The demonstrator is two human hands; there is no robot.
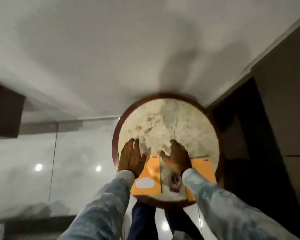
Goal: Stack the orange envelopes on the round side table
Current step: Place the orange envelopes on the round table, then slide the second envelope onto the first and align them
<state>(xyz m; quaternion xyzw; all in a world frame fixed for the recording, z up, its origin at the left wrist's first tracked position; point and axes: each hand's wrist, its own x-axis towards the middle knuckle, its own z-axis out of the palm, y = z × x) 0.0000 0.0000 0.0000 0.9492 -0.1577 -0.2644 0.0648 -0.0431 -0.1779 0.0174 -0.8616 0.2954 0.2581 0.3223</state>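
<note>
A: Where do the envelopes lie from each grip?

B: Two of them sit on the near half of the round worktop [189, 118], side by side and apart, with a strip of bare marble between them. The left envelope [150, 177] lies under and just right of the left hand [131, 158]. The right envelope [203, 168] runs under the right hand [176, 159] and its sleeve, and shows mostly to that hand's right.

A: Their long axis?

B: Both run away from the person, near rim to centre, roughly parallel. The left one's near end reaches the worktop's edge.

A: And the grips?

B: Both are released. The left hand is flat, fingers together, palm down over the far left corner of its envelope; whether it presses the paper I cannot tell. The right hand is spread, fingers bent a little, holding nothing; it is blurred.

A: So which hand is nearer for the stacking?

B: Each is over its own envelope, so neither has to reach. In my judgement the move turns on the sideways gap: one envelope has to travel across that bare strip, held parallel to the other, to land squarely on it.
</note>
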